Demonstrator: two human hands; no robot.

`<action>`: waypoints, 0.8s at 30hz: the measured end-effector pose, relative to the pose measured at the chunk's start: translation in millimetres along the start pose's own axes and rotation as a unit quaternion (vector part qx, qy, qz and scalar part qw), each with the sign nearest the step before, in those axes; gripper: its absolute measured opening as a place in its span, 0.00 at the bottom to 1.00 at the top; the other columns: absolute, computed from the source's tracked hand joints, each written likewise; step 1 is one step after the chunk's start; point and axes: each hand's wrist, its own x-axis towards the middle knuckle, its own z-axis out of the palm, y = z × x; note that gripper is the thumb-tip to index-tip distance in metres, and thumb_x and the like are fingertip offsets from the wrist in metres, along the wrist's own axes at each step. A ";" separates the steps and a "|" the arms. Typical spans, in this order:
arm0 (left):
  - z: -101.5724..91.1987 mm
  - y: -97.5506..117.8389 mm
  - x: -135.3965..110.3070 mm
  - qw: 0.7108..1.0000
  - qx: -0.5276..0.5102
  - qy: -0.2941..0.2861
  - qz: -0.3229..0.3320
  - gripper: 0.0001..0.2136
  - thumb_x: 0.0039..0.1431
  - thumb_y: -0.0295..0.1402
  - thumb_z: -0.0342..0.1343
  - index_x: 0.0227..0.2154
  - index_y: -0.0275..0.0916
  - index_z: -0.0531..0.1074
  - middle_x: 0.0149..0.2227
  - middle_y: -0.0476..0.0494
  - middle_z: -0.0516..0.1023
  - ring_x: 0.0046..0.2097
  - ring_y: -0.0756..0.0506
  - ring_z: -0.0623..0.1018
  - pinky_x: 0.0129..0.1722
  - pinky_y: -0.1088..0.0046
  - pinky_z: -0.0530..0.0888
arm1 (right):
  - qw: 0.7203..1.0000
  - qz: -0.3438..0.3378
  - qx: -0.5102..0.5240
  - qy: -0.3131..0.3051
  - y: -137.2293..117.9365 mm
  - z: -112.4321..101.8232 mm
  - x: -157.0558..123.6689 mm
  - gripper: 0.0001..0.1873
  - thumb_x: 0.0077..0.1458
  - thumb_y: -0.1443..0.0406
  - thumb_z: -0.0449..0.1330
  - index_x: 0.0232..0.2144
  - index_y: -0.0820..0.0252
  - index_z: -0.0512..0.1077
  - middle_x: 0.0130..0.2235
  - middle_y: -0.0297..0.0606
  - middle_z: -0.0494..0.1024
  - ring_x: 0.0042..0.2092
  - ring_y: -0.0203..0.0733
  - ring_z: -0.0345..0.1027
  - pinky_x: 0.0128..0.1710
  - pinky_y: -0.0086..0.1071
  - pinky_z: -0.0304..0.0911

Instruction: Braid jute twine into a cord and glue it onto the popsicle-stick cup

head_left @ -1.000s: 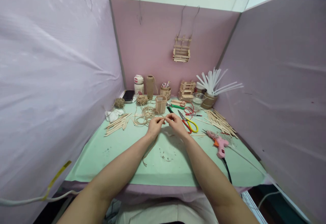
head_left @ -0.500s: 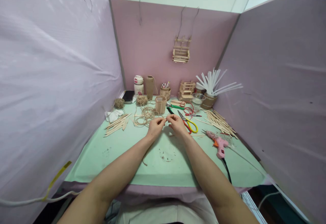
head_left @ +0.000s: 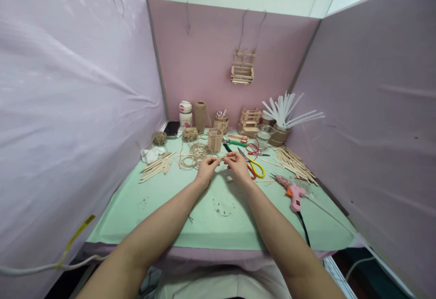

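Note:
My left hand [head_left: 207, 170] and my right hand [head_left: 237, 166] meet over the middle of the table, fingertips a small gap apart. Both are closed in a pinch on a thin piece of twine [head_left: 221, 159] that spans the gap. A brown twine end [head_left: 190, 219] shows beside my left forearm. Just beyond my hands stands a small box of craft sticks [head_left: 215, 140]. Loose coils of twine [head_left: 195, 154] lie left of it. Scissors with yellow and red handles [head_left: 256, 166] rest right beside my right hand.
A pink glue gun [head_left: 293, 192] lies at the right, its cord running off the front edge. Wooden sticks [head_left: 295, 165] are spread behind it, and more sticks [head_left: 156, 167] lie left. Green-handled pliers [head_left: 236, 143], a clear bowl [head_left: 265, 132] and a pot of white glue sticks [head_left: 279, 135] stand farther back.
My fingertips have drawn slightly apart, the right hand shifting a little to the right, so more of the twine shows between them. The twine end by my left forearm has shifted slightly.

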 end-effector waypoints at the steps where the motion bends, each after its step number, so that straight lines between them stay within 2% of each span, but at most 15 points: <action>1: 0.0 0.3 0.1 1.000 -0.007 0.002 -0.004 0.10 0.44 0.39 0.57 0.22 0.36 0.73 0.23 0.49 0.73 0.28 0.50 0.70 0.31 0.74 0.65 | 1.000 0.001 -0.002 0.001 -1.2 0.4 -1.0 0.17 0.37 0.58 0.63 0.30 0.58 0.63 0.25 0.33 0.73 0.29 0.37 0.67 0.23 0.26 0.58; 7: -0.1 4.2 -1.1 0.998 -0.058 -0.008 -0.027 0.09 0.43 0.37 0.59 0.24 0.36 0.74 0.25 0.48 0.73 0.28 0.52 0.68 0.26 0.77 0.62 | 1.000 0.021 -0.007 -0.004 0.2 1.7 -1.6 0.17 0.38 0.60 0.62 0.32 0.58 0.63 0.26 0.33 0.73 0.29 0.36 0.67 0.24 0.26 0.59; 12: -1.1 5.0 0.1 0.984 -0.132 -0.089 -0.084 0.13 0.38 0.39 0.62 0.27 0.35 0.75 0.28 0.46 0.73 0.28 0.52 0.67 0.22 0.79 0.58 | 1.000 0.029 -0.003 -0.001 5.8 1.6 1.7 0.16 0.38 0.60 0.62 0.31 0.58 0.64 0.24 0.30 0.71 0.24 0.32 0.62 0.23 0.26 0.59; 19: -1.4 -0.7 3.1 0.992 -0.108 -0.022 -0.069 0.12 0.39 0.40 0.62 0.27 0.37 0.75 0.28 0.47 0.74 0.29 0.53 0.68 0.22 0.79 0.59 | 0.997 -0.042 -0.068 0.005 3.2 -0.1 1.4 0.09 0.42 0.61 0.58 0.27 0.59 0.70 0.26 0.33 0.72 0.28 0.35 0.63 0.25 0.28 0.60; 24: -1.9 -2.2 4.3 0.993 -0.107 -0.019 -0.056 0.13 0.40 0.40 0.62 0.27 0.36 0.74 0.28 0.47 0.74 0.29 0.53 0.68 0.22 0.80 0.59 | 0.995 -0.047 -0.086 0.010 1.5 -0.5 1.5 0.09 0.42 0.61 0.58 0.27 0.59 0.72 0.27 0.34 0.73 0.28 0.37 0.64 0.26 0.28 0.59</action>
